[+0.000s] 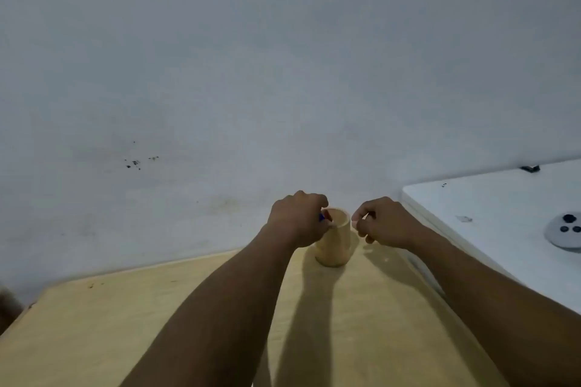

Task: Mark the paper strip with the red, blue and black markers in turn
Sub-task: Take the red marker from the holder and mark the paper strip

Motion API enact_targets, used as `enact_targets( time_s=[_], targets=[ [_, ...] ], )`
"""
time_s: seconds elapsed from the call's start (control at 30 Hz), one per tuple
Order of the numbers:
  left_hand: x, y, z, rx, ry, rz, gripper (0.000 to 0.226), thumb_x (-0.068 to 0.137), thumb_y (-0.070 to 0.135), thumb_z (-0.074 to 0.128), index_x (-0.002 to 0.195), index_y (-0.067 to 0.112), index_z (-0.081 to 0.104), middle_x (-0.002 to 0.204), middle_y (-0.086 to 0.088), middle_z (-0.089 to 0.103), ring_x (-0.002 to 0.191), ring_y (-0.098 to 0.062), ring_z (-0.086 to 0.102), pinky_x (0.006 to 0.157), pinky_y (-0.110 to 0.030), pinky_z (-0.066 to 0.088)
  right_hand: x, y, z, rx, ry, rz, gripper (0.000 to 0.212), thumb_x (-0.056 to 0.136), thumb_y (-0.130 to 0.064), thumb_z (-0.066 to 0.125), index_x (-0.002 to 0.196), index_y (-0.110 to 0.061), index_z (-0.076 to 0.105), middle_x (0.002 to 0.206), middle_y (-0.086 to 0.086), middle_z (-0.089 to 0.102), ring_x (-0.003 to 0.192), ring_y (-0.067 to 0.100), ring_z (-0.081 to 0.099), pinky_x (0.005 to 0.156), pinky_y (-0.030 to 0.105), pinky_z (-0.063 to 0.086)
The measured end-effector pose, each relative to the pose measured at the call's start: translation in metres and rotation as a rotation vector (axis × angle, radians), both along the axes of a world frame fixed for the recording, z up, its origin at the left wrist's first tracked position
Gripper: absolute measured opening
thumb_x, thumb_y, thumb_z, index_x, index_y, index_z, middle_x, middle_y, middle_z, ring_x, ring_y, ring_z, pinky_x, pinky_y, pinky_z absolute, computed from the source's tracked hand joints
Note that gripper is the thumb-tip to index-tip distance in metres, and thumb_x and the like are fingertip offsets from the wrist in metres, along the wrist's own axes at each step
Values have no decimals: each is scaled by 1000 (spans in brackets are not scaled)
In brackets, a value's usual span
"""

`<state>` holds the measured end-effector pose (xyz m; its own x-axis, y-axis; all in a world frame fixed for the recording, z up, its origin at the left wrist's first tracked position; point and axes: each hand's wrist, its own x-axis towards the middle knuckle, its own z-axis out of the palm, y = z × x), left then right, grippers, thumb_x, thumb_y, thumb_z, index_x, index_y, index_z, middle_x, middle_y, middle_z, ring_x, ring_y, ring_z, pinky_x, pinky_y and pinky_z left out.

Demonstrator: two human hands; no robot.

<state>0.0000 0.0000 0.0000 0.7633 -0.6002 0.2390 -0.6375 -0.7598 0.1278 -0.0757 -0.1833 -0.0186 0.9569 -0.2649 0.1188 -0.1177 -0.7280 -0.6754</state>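
Wall (220,56), then tabletop (132,324), then one wooden cup (336,242) at its far edge. We see two hands at the cup's rim: the left hand (298,218) has its grip closed over a blue marker (321,217), with a hint of red beside it; the right hand (388,221) pinches thumb to fingers, on what we cannot tell. No paper strip or black marker is visible. We judge markers light, rigid, smooth; take them mid-barrel.

Nothing here can be read: no text, label, brand, number or sign shows on anything.
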Motion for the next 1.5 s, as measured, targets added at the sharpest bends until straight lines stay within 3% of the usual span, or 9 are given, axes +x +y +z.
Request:
enact_targets(
  time_s=[0.1,0.27,0.47,0.73,0.8,0.9,1.03,1.33,1.5],
  targets=[
    [14,-9,-5,11,-29,-12,30,94,43,62,118,27,69,112,-2,72,100,-26,67,77,-36,53,11,-5,-6,1,7,-12,11,92,-17,66,88,-17,76,78,7,79,67,22,78,68,30,60],
    [16,-9,-9,-109,-3,10,19,94,38,61,107,27,71,104,0,74,98,-25,68,75,-34,51,9,-5,-11,45,29,-23,12,91,-16,65,89,-14,77,78,7,80,72,26,78,61,26,57],
    [-2,19,23,-448,42,20,13,92,35,65,92,24,70,87,3,75,87,-19,69,76,-39,60,-4,19,14,215,29,-30,16,94,-14,62,92,-8,76,86,13,80,69,20,74,62,32,55],
    [-43,117,71,-974,353,57,16,95,21,66,92,7,73,82,-6,79,70,-18,77,65,-32,58,-22,124,43,915,236,96,75,88,-73,56,105,-1,72,87,13,77,68,25,72,58,31,51],
    [-48,146,70,-1053,480,61,16,98,20,65,96,5,72,85,-10,78,74,-21,77,67,-31,58,-18,154,41,1117,180,77,76,89,-74,55,108,-1,70,89,13,75,65,23,69,55,29,49],
    [-54,185,58,-1114,570,95,17,99,18,64,99,3,72,85,-11,77,76,-22,76,72,-33,59,-8,194,39,1348,44,19,55,93,-62,60,99,-8,67,75,8,69,49,15,60,44,24,42],
    [-58,227,26,-1176,593,180,25,99,21,65,101,-3,70,81,-12,76,73,-24,74,68,-31,57,2,233,34,1364,-6,9,36,98,-43,65,87,-8,64,63,5,65,44,12,55,41,21,39],
    [-65,256,-14,-1285,747,228,17,93,18,73,85,4,70,78,-11,70,70,-23,70,69,-29,59,9,250,15,1239,12,128,32,101,-30,64,85,-3,62,60,9,65,45,15,61,43,23,48],
    [-49,289,-81,-1527,908,375,20,98,12,66,83,-1,67,67,-6,64,69,-22,75,67,-25,63,28,255,-14,1049,116,307,18,103,-21,60,94,-5,63,74,15,64,58,20,66,59,28,55]
  ],
)
